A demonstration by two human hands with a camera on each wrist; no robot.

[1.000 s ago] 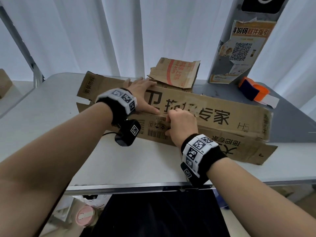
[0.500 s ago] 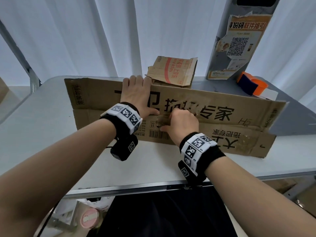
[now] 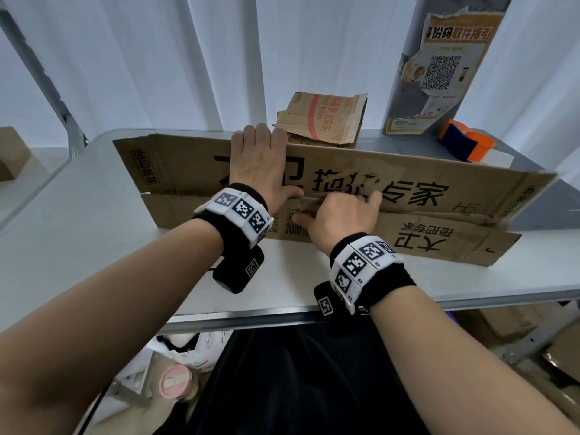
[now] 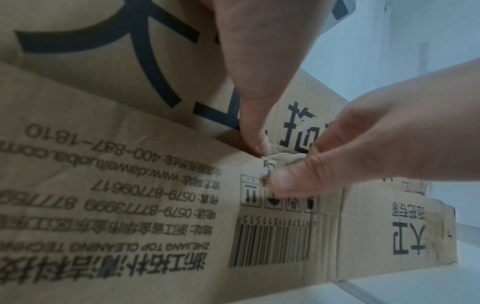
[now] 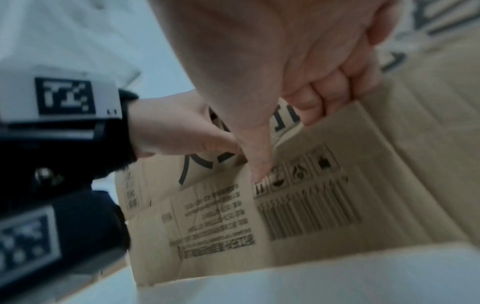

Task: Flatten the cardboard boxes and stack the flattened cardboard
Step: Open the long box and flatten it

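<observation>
- The long cardboard box (image 3: 329, 189) lies across the middle of the table (image 3: 78, 221), with a small flattened piece (image 3: 323, 120) behind it at 12 o'clock.
- The left hand (image 3: 260, 164) lies spread, fingers straight, pressing the upper panel.
- The right hand (image 3: 339, 215) pinches a crumpled tab at the central fold.
- Good practice here, as a judgement: keep the left palm bearing down beside the crease while the right peels along it, toward 3 o'clock, not upward.

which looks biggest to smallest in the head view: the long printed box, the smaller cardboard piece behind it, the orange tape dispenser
1. long printed box
2. smaller cardboard piece, farther back, so its true size is unsure
3. orange tape dispenser
</observation>
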